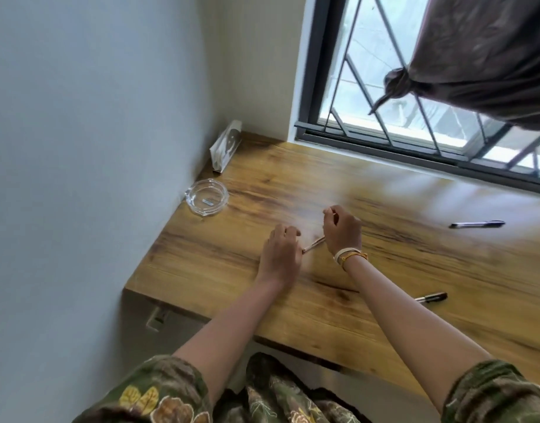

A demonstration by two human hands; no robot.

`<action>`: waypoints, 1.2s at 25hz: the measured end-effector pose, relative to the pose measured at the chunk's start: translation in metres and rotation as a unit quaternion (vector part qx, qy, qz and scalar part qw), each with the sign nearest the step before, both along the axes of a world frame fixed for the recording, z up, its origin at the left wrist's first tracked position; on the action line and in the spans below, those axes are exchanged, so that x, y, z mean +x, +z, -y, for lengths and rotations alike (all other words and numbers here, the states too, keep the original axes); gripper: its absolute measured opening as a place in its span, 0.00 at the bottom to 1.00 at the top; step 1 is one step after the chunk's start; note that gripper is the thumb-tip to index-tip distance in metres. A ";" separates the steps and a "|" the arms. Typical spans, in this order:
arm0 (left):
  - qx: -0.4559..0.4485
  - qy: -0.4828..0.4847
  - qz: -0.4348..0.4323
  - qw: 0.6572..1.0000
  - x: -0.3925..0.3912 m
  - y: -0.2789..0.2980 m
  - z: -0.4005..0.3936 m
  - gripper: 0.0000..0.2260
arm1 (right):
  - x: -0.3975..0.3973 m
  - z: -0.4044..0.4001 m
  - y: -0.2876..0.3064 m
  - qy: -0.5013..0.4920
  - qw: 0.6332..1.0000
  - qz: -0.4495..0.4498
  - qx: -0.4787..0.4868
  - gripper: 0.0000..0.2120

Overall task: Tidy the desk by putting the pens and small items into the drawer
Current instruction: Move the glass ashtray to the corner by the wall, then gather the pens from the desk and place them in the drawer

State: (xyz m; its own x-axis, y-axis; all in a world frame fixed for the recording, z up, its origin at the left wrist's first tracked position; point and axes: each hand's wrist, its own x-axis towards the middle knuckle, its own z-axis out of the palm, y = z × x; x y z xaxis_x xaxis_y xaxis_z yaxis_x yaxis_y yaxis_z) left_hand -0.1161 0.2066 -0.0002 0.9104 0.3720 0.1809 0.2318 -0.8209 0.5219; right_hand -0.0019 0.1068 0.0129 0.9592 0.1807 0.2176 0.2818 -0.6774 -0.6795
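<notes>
Thin pen (313,245): lies slanted on the desk (384,270), between the two hands, roughly midway between the window edge and the near edge, toward the wall end. Only its middle stretch visible; both ends hidden by the hands.

Left hand (281,254): palm down on the desk, fingers loosely bent, at the lower end of the thin pen; touching or pinching it, cannot tell which.

Right hand (343,232): raised on its edge, fingers curled inward at the upper end of the thin pen; actual grip hidden, cannot tell. Bands (349,254) worn at the wrist.

Second pen (430,297): dark, flat on the desk, near the near edge, just beside the right forearm.

Third pen (476,224): dark with pale middle, flat on the desk, well apart from the hands, toward the window edge.

Glass ashtray (207,196): at the wall edge of the desk.

Small upright packet (226,146): in the far corner, against the wall.

Window (400,87) with diagonal bars above the far edge; knotted dark curtain (476,56) hanging across it.
</notes>
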 end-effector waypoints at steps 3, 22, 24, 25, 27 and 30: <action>-0.046 -0.032 -0.020 0.998 0.021 0.000 0.025 0.14 | 0.003 0.057 -0.008 -0.050 0.999 0.003 -0.006 0.10; -0.820 0.112 -0.070 0.557 0.030 0.012 0.103 0.07 | -0.028 0.149 -0.002 -0.011 0.997 -0.063 0.043 0.12; -0.830 0.104 -0.060 0.545 0.026 0.011 0.111 0.08 | -0.033 0.162 0.000 -0.056 0.997 -0.040 0.039 0.11; -0.827 0.103 -0.054 0.551 0.024 0.010 0.114 0.08 | -0.035 0.167 0.000 -0.092 0.995 -0.032 0.028 0.10; -0.811 0.101 -0.047 0.574 0.023 0.010 0.119 0.10 | -0.040 0.178 0.004 -0.166 0.985 -0.037 -0.008 0.09; -0.764 0.102 -0.054 0.635 0.027 0.010 0.124 0.11 | -0.042 0.191 0.008 -0.199 0.966 -0.124 -0.113 0.17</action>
State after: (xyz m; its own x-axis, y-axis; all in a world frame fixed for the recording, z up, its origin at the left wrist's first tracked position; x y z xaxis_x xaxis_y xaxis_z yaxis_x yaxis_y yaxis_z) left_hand -0.0887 0.0825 0.0097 0.7918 0.1504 -0.5920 0.3531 0.6781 0.6446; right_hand -0.0436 -0.0837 0.0210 0.9801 -0.1960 -0.0303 -0.1834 -0.8378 -0.5143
